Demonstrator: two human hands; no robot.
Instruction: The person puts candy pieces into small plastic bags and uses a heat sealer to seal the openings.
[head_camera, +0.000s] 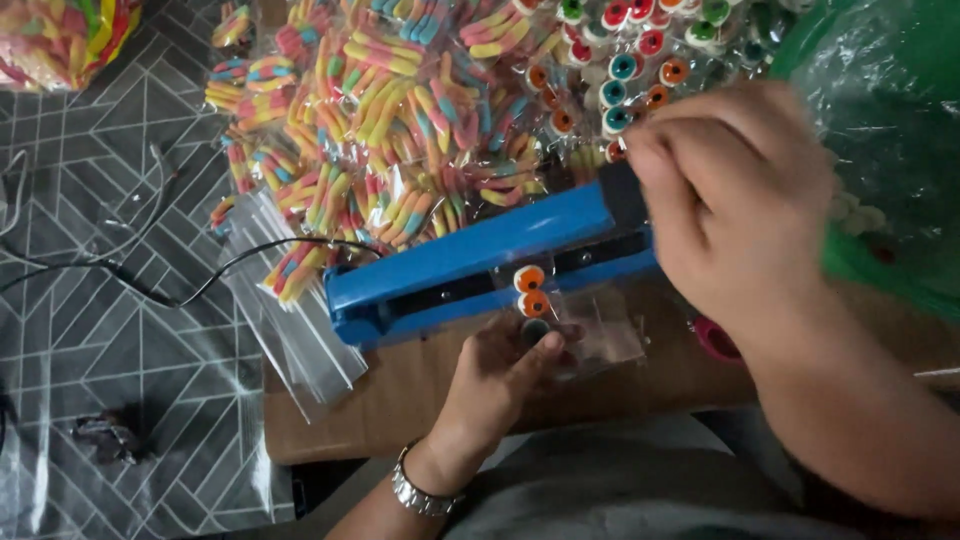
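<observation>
Blue sealer (470, 262) lies between the hands: right hand (735, 200) clenched on its black handle (622, 195), pressing down, left hand (510, 365) pinching a clear bag (575, 325) of ring sweets (530, 290) in its jaws, on the wooden counter (400, 395)

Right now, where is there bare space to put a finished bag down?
Bare patches: the brown board in front of the blue sealer, between the clear empty bags and the left hand; and the patterned floor mat left of the cable. Crowded: behind the sealer, packed candy bags; the right hand covers the handle.
</observation>
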